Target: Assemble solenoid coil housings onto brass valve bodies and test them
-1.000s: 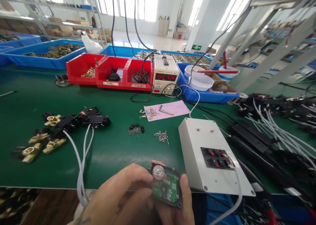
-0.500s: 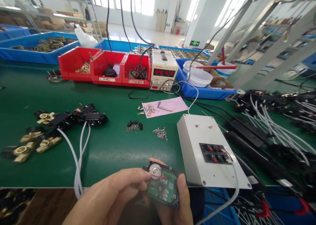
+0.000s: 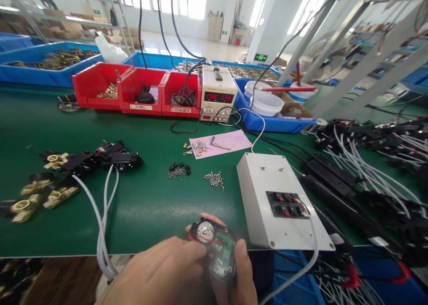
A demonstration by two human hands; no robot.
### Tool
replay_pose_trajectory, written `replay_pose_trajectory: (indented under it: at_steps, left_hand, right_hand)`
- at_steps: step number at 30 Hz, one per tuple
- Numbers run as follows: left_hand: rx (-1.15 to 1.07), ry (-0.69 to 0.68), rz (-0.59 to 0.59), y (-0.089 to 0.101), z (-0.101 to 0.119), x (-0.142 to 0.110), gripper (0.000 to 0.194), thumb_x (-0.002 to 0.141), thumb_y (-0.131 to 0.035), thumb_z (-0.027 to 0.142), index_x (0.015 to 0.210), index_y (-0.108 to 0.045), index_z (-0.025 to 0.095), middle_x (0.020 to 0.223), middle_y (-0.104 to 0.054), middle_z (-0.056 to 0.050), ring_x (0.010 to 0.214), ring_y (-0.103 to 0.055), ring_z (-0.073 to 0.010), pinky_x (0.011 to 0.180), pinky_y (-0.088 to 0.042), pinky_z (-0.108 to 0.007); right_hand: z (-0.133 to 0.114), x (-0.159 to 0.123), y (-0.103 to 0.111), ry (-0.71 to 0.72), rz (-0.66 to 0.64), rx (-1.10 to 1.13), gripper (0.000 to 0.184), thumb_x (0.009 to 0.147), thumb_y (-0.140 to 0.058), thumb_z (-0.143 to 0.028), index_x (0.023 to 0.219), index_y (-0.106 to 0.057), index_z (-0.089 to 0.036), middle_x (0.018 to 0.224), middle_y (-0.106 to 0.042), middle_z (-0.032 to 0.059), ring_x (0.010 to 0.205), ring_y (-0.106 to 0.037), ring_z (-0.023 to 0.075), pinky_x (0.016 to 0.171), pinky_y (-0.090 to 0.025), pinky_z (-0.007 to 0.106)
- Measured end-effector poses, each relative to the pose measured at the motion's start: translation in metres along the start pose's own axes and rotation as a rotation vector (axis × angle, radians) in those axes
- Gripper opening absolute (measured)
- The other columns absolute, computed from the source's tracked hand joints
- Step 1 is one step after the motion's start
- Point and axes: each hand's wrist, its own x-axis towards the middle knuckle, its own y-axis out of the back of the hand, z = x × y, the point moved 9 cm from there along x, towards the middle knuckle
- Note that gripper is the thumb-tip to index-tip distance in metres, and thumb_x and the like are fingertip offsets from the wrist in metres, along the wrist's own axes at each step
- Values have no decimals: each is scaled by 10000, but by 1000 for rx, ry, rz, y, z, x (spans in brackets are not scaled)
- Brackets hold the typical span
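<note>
A black open-topped housing (image 3: 223,274) is tilted in front of me, just past the bench's front edge. Inside sit a round silver motor (image 3: 205,231), a green circuit board (image 3: 224,247) and a thin red wire (image 3: 214,240). My right hand (image 3: 244,269) grips the housing, thumb along its right side, fingers behind it. Over its left part lies my left hand (image 3: 167,267), fingers curled and closed by the red wire and the motor; what they pinch is hidden. A grey box with spring terminals (image 3: 261,207) stands right of the housing.
Small screws (image 3: 214,179) lie in a pile on the green bench (image 3: 143,220). Behind are a pink sheet (image 3: 234,143), red bins (image 3: 142,106) and a power supply (image 3: 219,91). Brass valves (image 3: 60,195) lie left; black units with white cables (image 3: 371,162) crowd the right.
My left hand has moved over the lower left of the board, its fingers more curled. The red wire now bows out left of the motor. The view has shifted slightly.
</note>
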Motion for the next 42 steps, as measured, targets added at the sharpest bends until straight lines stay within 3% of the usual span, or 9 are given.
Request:
replay_pose_trajectory:
  at_steps: [4,13,18,21,24,28,33,39,42]
  left_hand:
    - [-33,89,-86,-7,-14,-23,242,999,-432,330,1073,-652,262,819,-718,-7,643,-658,-138,568,-549,-180]
    - [-110,166,-229,-21,-25,-29,268,975,-456,355,892,-700,283,841,-680,-45,712,-610,-174,605,-556,-242]
    - [-33,40,-183,-13,-15,-16,335,1027,-391,325,901,-690,246,814,-690,-22,701,-629,-142,625,-545,-213]
    - [254,-81,-66,-4,-1,-8,320,1027,-418,359,970,-684,190,915,-753,-22,783,-682,-151,726,-544,-240]
    - [453,-155,20,-3,12,-5,267,1029,-402,248,963,-652,180,962,-781,17,812,-712,-143,776,-503,-273]
    - [436,-166,44,-5,15,-4,201,1013,-428,230,990,-622,183,976,-785,32,829,-721,-123,793,-476,-275]
    - [398,-163,17,-10,9,-6,165,985,-473,205,994,-635,181,1034,-777,5,882,-719,-141,856,-470,-264]
    - [397,-123,-5,-16,6,-19,202,1000,-479,255,1070,-635,149,1075,-767,-16,908,-718,-154,878,-486,-283]
    - [247,-41,-30,-17,-9,-24,305,1013,-454,376,1162,-594,150,1153,-735,-64,1038,-686,-168,909,-523,-264]
  right_hand:
    - [4,-2,1,-22,-3,2,637,795,-657,-680,1213,-661,-199,1081,-719,119,944,-671,268,883,-518,397]
    - [7,1,-2,-15,-32,-3,643,759,-709,-671,1180,-673,-187,951,-713,100,807,-669,250,795,-552,419]
    - [15,0,-4,-92,-70,78,612,796,-670,-675,1177,-694,-197,1003,-734,103,904,-690,267,898,-521,446]
    - [22,-1,-4,-176,-85,162,541,810,-665,-660,1103,-735,-211,1168,-709,101,1065,-659,259,1012,-460,422]
    - [21,1,-4,-189,-98,210,485,798,-684,-642,1014,-762,-216,1168,-711,91,1146,-619,253,1038,-441,392]
    - [20,2,-9,-189,-162,205,466,823,-642,-649,1028,-757,-246,1035,-737,82,993,-669,257,902,-524,420]
    - [25,7,-12,-207,-184,176,530,813,-641,-667,1080,-739,-219,963,-732,87,883,-674,237,830,-546,392]
    - [31,9,-4,-211,-20,164,531,758,-709,-665,958,-759,-175,874,-732,82,779,-666,214,784,-542,357]
    - [21,11,-6,-190,-16,105,520,789,-697,-641,991,-751,-166,891,-729,81,782,-649,202,746,-527,315]
